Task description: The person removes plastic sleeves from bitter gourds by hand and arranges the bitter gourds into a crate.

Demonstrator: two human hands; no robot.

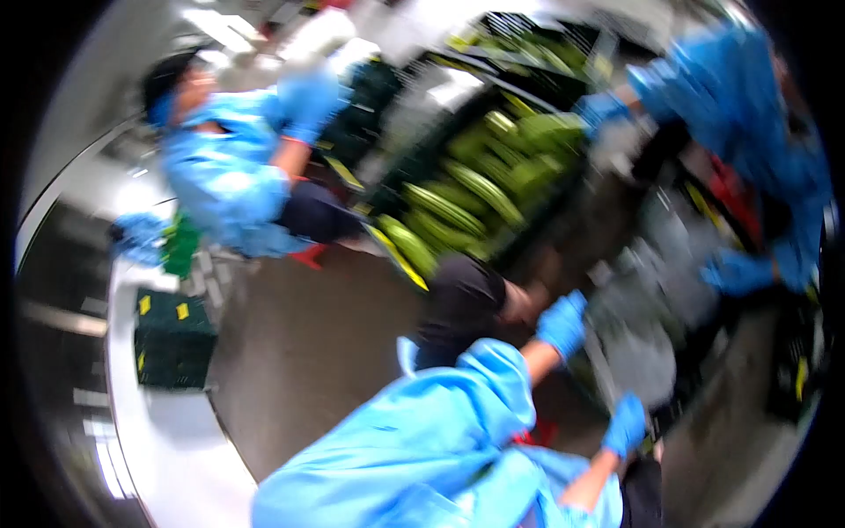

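Observation:
My left hand (562,326), in a blue glove, is closed at the upper edge of a clear plastic bag (642,356). Lower down, my right hand (625,427), also gloved in blue, has its fingers closed at the bag's near edge. Motion blur hides the exact grip of both. The bag lies spread between my hands over a dark crate, and its contents cannot be made out. Beyond my left knee stands a dark green crate (519,242) full of long, ridged green vegetables (480,189).
A co-worker in a blue gown (229,185) sits at the upper left. Another co-worker (731,97) at the right has one gloved hand (603,110) by the vegetables and another (739,271) near the plastic. Stacked green crates (176,339) stand at left.

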